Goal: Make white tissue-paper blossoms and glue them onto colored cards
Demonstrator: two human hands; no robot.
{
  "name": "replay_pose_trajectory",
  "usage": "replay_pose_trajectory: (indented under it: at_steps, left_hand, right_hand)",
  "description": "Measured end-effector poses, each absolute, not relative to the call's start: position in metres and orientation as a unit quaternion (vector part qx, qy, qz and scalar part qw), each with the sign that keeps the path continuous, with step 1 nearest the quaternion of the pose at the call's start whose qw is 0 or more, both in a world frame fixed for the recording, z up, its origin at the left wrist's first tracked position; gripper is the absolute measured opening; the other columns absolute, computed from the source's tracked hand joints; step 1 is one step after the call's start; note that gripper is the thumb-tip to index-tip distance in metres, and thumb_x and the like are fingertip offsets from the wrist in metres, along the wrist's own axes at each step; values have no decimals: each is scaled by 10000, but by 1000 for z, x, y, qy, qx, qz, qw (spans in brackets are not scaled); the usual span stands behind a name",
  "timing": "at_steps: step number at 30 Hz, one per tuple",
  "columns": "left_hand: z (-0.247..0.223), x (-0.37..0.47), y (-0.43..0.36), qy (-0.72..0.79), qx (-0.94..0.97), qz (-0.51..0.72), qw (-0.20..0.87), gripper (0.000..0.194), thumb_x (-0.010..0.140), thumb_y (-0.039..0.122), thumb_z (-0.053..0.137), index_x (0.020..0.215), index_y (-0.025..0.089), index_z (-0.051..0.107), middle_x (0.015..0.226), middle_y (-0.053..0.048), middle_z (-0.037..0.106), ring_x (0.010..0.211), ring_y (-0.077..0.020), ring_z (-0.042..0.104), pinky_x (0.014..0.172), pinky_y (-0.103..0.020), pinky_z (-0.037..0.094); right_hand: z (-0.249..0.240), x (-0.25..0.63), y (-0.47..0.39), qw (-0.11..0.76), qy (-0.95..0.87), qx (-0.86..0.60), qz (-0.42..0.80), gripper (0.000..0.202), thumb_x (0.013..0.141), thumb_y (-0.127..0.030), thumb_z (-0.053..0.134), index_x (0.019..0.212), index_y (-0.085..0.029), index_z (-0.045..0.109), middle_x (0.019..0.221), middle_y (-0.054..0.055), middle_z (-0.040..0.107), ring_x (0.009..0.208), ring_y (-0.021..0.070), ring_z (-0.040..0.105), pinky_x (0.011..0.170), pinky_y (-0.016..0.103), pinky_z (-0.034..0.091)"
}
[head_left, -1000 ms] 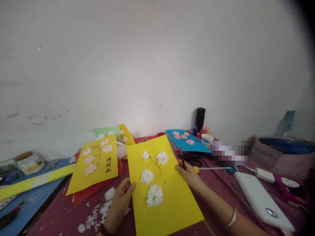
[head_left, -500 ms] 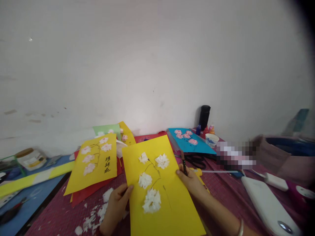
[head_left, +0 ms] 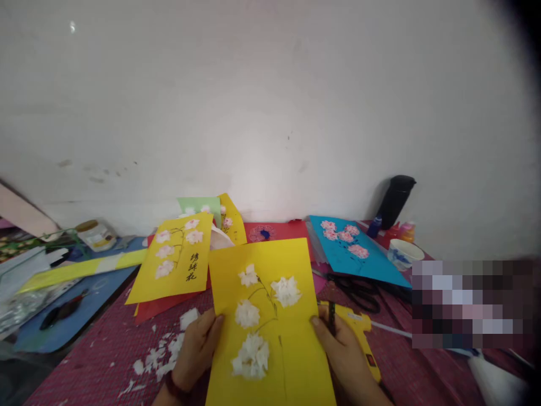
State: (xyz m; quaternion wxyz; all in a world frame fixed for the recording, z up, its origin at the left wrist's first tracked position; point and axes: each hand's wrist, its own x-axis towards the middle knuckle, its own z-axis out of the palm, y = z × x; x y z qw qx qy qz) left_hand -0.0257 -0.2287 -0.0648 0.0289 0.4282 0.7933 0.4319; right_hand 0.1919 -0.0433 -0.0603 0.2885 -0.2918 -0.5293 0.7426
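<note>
A yellow card [head_left: 291,344] with white paper flowers [head_left: 286,290] and thin drawn stems lies in front of me on the maroon table mat [head_left: 105,361]. My left hand [head_left: 195,349] grips its left edge, thumb on top. My right hand [head_left: 344,355] holds its right edge and also pinches a dark pen [head_left: 332,317] upright between the fingers. A yellow glue gun [head_left: 361,332] lies just right of my right hand.
A second yellow flower card [head_left: 180,259] lies on red sheets at left, a blue flower card [head_left: 350,251] at right. Black scissors [head_left: 359,290], a white cup [head_left: 401,252], a black flask [head_left: 395,200] and small paint bottles stand by the wall. White paper scraps [head_left: 163,355] lie near my left hand.
My head has turned left and dipped, so everything shifted right. The card was drawn closer and straightened, both hands kept hold, and the glue gun came into view beside my right hand.
</note>
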Motion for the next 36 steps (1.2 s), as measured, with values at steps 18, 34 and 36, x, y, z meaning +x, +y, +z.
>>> replay_pose_trajectory:
  at_steps: [18, 34, 36]
  left_hand:
    - [-51, -2, -239, 727, 447, 519, 49, 358, 883, 434, 415, 616, 199, 451, 573, 26, 427, 543, -135, 387, 510, -235, 294]
    - [-14, -20, -183, 563, 286, 689, 358, 393, 675, 427, 705, 885, 106, 620, 669, -79, 690, 534, -196, 629, 563, -318, 506]
    - [-23, -19, -184, 558, 266, 694, 369, 371, 687, 401, 705, 884, 96, 624, 668, -89, 697, 528, -197, 636, 562, -321, 516]
  right_hand:
    - [-47, 186, -40, 333, -545, -235, 733, 345, 655, -483, 682, 856, -206, 646, 746, 36, 718, 662, 255, 666, 638, 372, 521]
    - [-22, 163, -16, 370, -566, -220, 703, 439, 664, -453, 691, 959, -144, 593, 859, 99, 729, 734, 273, 689, 680, 384, 539]
    - [-31, 160, -18, 364, -560, -230, 708, 423, 657, -445, 696, 942, -148, 599, 841, 96, 729, 736, 275, 687, 678, 383, 536]
